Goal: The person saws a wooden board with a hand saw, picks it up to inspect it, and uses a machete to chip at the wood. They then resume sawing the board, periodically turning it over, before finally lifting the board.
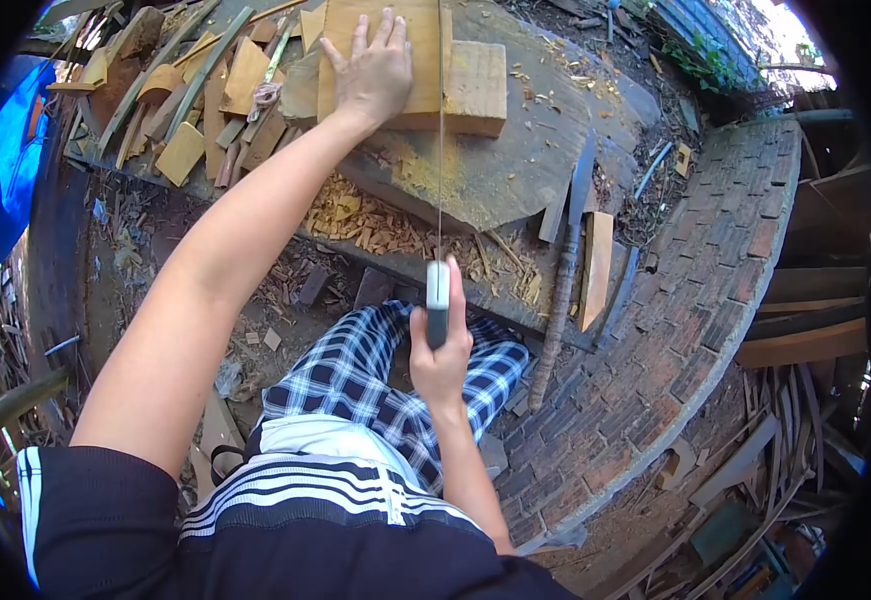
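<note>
Your left hand [376, 70] lies flat, fingers spread open, on the board [426, 95] atop the counter [516, 170]. Your right hand [441, 360] closes its fingers around the saw [438, 290] handle, the blade crossing the board just beside your left fingers.

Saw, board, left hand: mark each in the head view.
saw [438, 285], head view, top of the grey handle.
board [424, 60], head view, bare face left of the blade.
left hand [371, 72], head view, back of the hand.
</note>
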Motion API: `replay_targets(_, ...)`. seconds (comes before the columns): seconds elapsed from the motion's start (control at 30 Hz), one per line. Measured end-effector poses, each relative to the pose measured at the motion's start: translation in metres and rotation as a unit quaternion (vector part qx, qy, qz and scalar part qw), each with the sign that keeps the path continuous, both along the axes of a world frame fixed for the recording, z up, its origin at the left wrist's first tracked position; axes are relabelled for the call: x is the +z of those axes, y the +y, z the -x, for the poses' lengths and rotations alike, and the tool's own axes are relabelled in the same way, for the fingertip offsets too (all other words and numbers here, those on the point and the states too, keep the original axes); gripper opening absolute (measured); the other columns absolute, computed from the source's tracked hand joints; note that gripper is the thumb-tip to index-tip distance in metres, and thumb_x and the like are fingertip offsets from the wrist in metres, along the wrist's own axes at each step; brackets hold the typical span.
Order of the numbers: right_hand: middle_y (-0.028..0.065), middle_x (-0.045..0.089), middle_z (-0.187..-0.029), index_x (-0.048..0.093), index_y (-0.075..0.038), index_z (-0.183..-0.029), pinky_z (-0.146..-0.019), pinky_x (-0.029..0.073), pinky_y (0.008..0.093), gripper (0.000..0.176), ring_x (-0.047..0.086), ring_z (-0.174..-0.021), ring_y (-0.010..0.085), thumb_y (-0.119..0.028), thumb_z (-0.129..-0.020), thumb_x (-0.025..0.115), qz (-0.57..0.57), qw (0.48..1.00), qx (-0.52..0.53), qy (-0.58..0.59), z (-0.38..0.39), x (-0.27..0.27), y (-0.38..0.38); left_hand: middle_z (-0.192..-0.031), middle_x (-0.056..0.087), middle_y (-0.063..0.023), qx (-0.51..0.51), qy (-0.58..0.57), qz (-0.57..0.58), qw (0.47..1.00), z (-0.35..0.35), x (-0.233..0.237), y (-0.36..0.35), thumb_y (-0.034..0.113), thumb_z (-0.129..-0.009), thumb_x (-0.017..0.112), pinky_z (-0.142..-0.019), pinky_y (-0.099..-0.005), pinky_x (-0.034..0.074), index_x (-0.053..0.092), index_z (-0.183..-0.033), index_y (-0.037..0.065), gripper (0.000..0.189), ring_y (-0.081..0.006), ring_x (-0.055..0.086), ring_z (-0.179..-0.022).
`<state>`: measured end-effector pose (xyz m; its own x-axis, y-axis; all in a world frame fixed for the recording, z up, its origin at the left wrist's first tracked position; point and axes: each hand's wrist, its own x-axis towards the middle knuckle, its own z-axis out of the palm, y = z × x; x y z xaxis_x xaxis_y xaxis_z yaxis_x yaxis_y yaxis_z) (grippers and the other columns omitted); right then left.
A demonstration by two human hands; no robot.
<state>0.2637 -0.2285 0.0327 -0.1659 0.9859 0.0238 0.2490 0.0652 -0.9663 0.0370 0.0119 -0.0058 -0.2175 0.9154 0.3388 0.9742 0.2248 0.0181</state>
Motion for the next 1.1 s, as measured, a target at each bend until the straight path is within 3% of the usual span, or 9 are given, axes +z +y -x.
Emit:
replay_targets(0.2,0.0315,0.066,-0.102,0.023,-0.019,-0.154,-0.074,0.050,0.0513,0.075,0.065,-0.092,0.0483,-0.004,-0.089,0.057,0.021,0.999,0.009,-0.039,0.048,-0.006,0.111,-0.157,0.035,-0.0017,0.004,0.002,0.007,1.000,-0.003,0.004,0.001,0.033,-0.104,0.033,-0.113,-0.0707,0.013,0.042,-0.148,0.015,0.048,-0.0275,0.029,-0.146)
replay_targets(0.47,0.0275,0.067,-0.111,0.015,-0.021,-0.157,-0.078,0.055,0.0448,0.082,0.071,-0.092,0.0371,-0.002,-0.089,0.056,0.014,1.000,-0.001,-0.015,0.057,-0.010,0.086,-0.158,0.032,-0.0046,0.015,-0.057,0.003,0.998,-0.006,0.008,-0.010,0.031,-0.104,0.031,-0.110,-0.0743,0.016,0.041,-0.147,0.010,0.050,-0.0297,0.026,-0.147)
replay_targets(0.57,0.0252,0.061,-0.128,0.028,-0.020,-0.154,-0.087,0.053,0.0426,0.074,0.067,-0.107,0.0322,0.000,-0.088,0.055,-0.034,0.999,0.036,-0.023,0.039,-0.017,0.122,-0.159,0.032,-0.0047,0.025,-0.054,0.013,0.998,-0.015,0.023,-0.014,0.032,-0.104,0.031,-0.111,-0.0744,0.013,0.040,-0.148,0.009,0.050,-0.0298,0.025,-0.147)
replay_targets(0.6,0.0245,0.059,-0.132,0.034,-0.019,-0.152,-0.088,0.052,0.0420,0.071,0.065,-0.111,0.0298,0.000,-0.087,0.055,0.031,0.998,0.052,0.017,0.034,-0.017,0.128,-0.158,0.033,-0.0025,0.024,-0.025,0.007,0.999,-0.013,0.018,-0.011,0.034,-0.104,0.032,-0.112,-0.0723,0.013,0.042,-0.148,0.013,0.049,-0.0263,0.026,-0.147)
replay_targets(0.73,0.0241,0.063,-0.125,0.033,-0.021,-0.152,-0.087,0.052,0.0415,0.073,0.067,-0.107,0.0319,0.000,-0.086,0.056,-0.048,0.999,0.017,0.009,0.048,-0.011,0.121,-0.158,0.033,-0.0015,0.021,-0.028,-0.010,0.999,-0.007,0.008,-0.007,0.033,-0.104,0.031,-0.114,-0.0690,0.011,0.041,-0.148,0.013,0.049,-0.0234,0.026,-0.147)
replay_targets(0.8,0.0238,0.067,-0.117,0.033,-0.022,-0.152,-0.086,0.051,0.0428,0.074,0.068,-0.104,0.0349,0.000,-0.086,0.055,0.048,0.997,0.006,-0.066,0.048,0.012,0.116,-0.158,0.032,-0.0007,0.022,-0.029,0.007,0.999,-0.008,0.009,-0.007,0.033,-0.105,0.030,-0.116,-0.0658,0.010,0.040,-0.149,0.014,0.049,-0.0205,0.027,-0.147)
replay_targets(0.9,0.0233,0.068,-0.113,0.032,-0.023,-0.153,-0.086,0.051,0.0432,0.074,0.068,-0.102,0.0372,-0.001,-0.086,0.056,0.072,0.995,0.024,-0.067,0.043,0.025,0.120,-0.159,0.032,-0.0005,0.012,-0.020,-0.013,1.000,-0.003,0.002,-0.006,0.032,-0.105,0.029,-0.117,-0.0647,0.010,0.039,-0.149,0.015,0.049,-0.0199,0.027,-0.147)
replay_targets(1.03,0.0238,0.067,-0.117,0.032,-0.022,-0.153,-0.088,0.051,0.0430,0.074,0.068,-0.104,0.0372,-0.001,-0.087,0.057,-0.060,0.998,0.017,0.025,0.042,-0.016,0.120,-0.159,0.032,-0.0003,0.021,-0.015,0.000,1.000,0.000,0.000,-0.003,0.032,-0.105,0.029,-0.117,-0.0646,0.011,0.039,-0.149,0.015,0.049,-0.0200,0.027,-0.147)
replay_targets(1.1,0.0240,0.067,-0.116,0.032,-0.021,-0.153,-0.087,0.051,0.0424,0.073,0.068,-0.103,0.0367,-0.001,-0.087,0.057,-0.003,0.999,0.024,0.033,0.032,-0.022,0.112,-0.159,0.032,-0.0004,0.008,-0.013,-0.007,1.000,0.002,0.000,-0.003,0.032,-0.105,0.029,-0.117,-0.0641,0.012,0.039,-0.149,0.015,0.049,-0.0201,0.027,-0.147)
